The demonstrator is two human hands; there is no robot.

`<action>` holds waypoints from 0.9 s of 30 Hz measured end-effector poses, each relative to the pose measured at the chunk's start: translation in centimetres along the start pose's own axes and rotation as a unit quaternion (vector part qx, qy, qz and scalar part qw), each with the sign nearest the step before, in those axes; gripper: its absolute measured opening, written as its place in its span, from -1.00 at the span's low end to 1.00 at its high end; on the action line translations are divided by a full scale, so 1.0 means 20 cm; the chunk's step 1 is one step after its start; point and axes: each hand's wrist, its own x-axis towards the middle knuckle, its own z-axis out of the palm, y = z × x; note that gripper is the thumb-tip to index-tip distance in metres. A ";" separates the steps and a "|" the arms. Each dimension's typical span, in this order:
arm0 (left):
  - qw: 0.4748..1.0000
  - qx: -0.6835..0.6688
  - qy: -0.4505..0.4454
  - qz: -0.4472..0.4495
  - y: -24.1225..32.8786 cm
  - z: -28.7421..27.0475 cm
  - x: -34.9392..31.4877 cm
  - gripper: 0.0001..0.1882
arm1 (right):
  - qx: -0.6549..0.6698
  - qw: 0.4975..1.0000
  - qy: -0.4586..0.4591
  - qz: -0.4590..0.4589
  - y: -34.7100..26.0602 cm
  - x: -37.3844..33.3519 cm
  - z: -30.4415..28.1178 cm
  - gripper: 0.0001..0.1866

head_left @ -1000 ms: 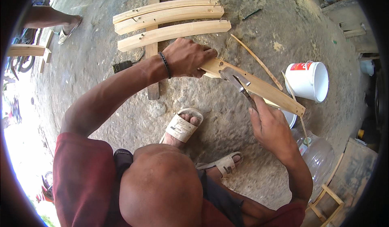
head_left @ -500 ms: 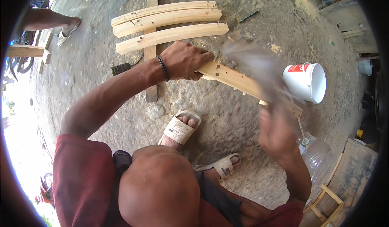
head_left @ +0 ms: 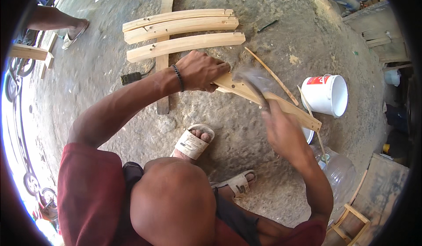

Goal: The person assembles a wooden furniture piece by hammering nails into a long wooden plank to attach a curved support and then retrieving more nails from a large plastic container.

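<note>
Now | left hand [head_left: 203,71] gripping wooden piece [head_left: 290,109] at its 10-o'clock end | right hand [head_left: 285,134] clenched round blurred hammer [head_left: 257,91] | curved boards [head_left: 189,26], 11 o'clock | white bucket [head_left: 321,94], 3 o'clock

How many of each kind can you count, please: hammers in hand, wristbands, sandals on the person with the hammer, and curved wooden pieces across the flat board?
Hammer, in the right hand: 1
Wristband: 1
Sandals: 2
Curved wooden pieces, across the flat board: 3
Total: 7
</note>
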 end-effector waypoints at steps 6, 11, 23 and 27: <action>1.000 -0.025 0.017 0.009 -0.05 0.00 -0.04 -0.69 | 0.122 0.977 0.173 -0.022 -0.14 -0.03 -0.15 -0.67; 1.000 0.025 -0.003 0.005 0.02 -0.10 0.01 -0.63 | 0.016 0.933 0.292 -0.210 -0.05 -0.04 -0.07 -0.61; 0.999 -0.026 0.042 0.017 0.01 -0.07 0.00 -0.67 | 0.097 0.979 0.164 -0.079 -0.15 -0.07 -0.15 -0.68; 0.999 -0.024 0.026 0.006 -0.02 -0.11 0.01 -0.64 | -0.011 0.999 0.027 0.043 -0.03 0.01 -0.03 -0.66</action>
